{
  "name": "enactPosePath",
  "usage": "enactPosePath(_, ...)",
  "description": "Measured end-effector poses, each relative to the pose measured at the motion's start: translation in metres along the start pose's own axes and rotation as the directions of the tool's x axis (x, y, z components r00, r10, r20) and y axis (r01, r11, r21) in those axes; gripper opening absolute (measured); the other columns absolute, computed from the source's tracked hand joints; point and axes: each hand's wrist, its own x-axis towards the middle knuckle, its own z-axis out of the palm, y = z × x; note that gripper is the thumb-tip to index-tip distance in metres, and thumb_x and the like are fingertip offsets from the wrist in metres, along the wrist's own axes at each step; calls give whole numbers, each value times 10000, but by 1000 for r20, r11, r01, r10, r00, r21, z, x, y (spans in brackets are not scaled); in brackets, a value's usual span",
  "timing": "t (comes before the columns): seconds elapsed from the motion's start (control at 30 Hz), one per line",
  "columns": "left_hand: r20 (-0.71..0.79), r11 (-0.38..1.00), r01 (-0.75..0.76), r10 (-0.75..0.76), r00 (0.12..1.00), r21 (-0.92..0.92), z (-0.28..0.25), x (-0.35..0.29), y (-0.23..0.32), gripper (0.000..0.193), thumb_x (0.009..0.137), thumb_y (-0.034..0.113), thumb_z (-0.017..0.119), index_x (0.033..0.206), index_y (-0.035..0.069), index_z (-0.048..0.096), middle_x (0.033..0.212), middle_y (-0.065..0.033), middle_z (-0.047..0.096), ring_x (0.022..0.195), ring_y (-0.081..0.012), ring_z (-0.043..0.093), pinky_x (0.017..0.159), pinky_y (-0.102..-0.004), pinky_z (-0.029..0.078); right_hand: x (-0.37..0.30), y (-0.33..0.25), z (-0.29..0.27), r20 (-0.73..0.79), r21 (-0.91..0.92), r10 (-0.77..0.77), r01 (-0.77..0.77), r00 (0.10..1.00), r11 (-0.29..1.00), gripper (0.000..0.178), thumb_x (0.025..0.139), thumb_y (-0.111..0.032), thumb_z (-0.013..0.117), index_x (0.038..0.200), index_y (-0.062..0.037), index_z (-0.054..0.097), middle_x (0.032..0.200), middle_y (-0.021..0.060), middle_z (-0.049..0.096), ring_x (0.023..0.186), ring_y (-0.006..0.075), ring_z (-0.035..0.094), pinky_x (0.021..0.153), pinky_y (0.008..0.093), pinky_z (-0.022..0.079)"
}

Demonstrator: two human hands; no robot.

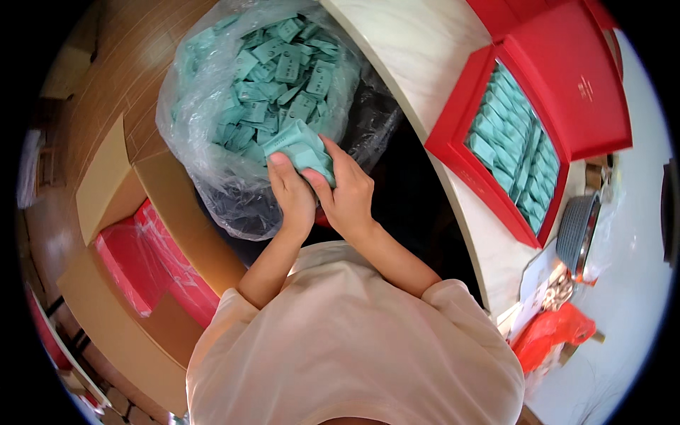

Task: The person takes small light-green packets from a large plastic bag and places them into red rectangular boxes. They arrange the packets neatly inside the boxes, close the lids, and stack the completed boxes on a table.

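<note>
Between both hands I hold a small bunch of pale green sachets [301,146], just over the near edge of a large clear plastic bag [183,134]. My left hand [290,188] grips the bunch from the left, its thumb on top. From the right, my right hand [343,185] closes round the same bunch. Loose green sachets [287,67] of the same kind fill the bag in a heap. To the right, an open red gift box [460,159] stands on the table, packed with rows of green sachets [506,131].
A pale table [397,35] curves along my right. On it are a grey ribbed container [575,230] and a red plastic bag [552,336]. At my left, an open cardboard box [188,227] holds red, plastic-wrapped boxes [152,248]. Wooden flooring [134,78] shows beyond.
</note>
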Motion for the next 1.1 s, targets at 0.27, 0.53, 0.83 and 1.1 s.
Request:
enactPosePath(0.27, 179, 905, 372, -339, 924, -206, 23, -8, 6, 563, 984, 517, 316, 1193, 24, 491, 1135, -67, 553, 1009, -186, 547, 882, -304, 438, -5, 16, -31, -105, 151, 128, -112, 986, 982, 211, 949, -125, 493, 998, 16, 642, 845, 174, 654, 746, 314, 636, 681, 361, 508)
enactPosePath(0.53, 315, 796, 412, -292, 903, -443, 31, -9, 26, 560, 962, 558, 347, 1220, 77, 470, 735, 13, 451, 664, -102, 437, 613, -266, 401, -16, -2, -82, 134, 320, -76, 30, 988, 947, 429, 832, -110, 605, 1240, -18, 510, 1050, 143, 590, 775, 193, 563, 636, 280, 470)
enactPosePath(0.83, 335, 909, 130, 11, 942, -396, 138, -74, 54, 544, 971, 560, 283, 1097, 63, 466, 869, -55, 495, 781, -158, 473, 705, -281, 413, -12, -8, -177, -176, -59, -111, 102, 978, 993, 415, 790, -176, 695, 1135, -3, 542, 1024, 146, 584, 783, 331, 616, 631, 352, 519)
enactPosePath(1.1, 953, 780, -616, 257, 159, -108, 267, -103, 84, 376, 852, 148, 621, 1193, 44, 503, 1077, -109, 559, 1034, -240, 513, 915, -381, 394, -64, 33, -413, -306, -55, 270, -300, 913, 952, 288, 887, -138, 619, 1114, 19, 537, 939, 104, 588, 794, 185, 554, 741, 284, 437)
